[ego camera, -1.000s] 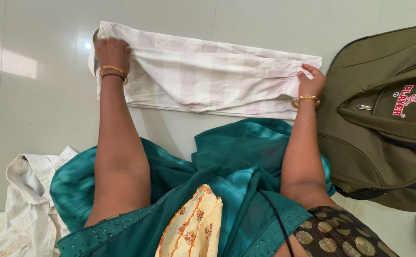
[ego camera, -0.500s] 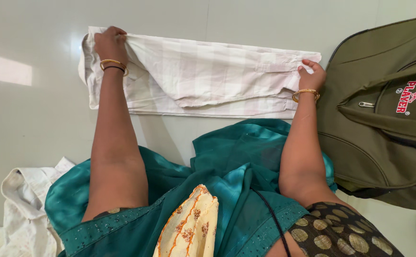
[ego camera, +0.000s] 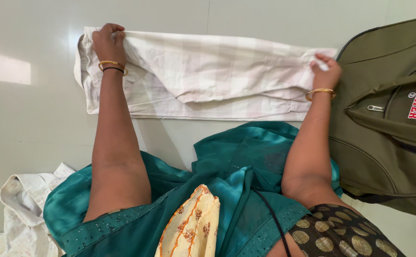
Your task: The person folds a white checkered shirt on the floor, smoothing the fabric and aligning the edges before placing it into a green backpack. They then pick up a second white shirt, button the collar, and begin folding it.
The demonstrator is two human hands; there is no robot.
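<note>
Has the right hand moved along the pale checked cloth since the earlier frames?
Yes. The right hand, gripping the pale checked cloth, has shifted rightward, pulling the cloth's end closer to the olive-green fabric bag.

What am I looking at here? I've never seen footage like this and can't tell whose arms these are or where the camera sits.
There is no machine. The one picture comes from a camera worn on a person's head, looking down, so the two bare arms reaching away from you are that person's own. The left hand and the right hand, each with gold bangles at the wrist, pinch the two ends of a pale checked cloth, folded into a long strip on the light tiled floor. Its top layer is lifted slightly between the hands. The teal fabric at the bottom is the person's own clothing. An olive-green bag lies at the right, and a crumpled white garment at the lower left.
</note>
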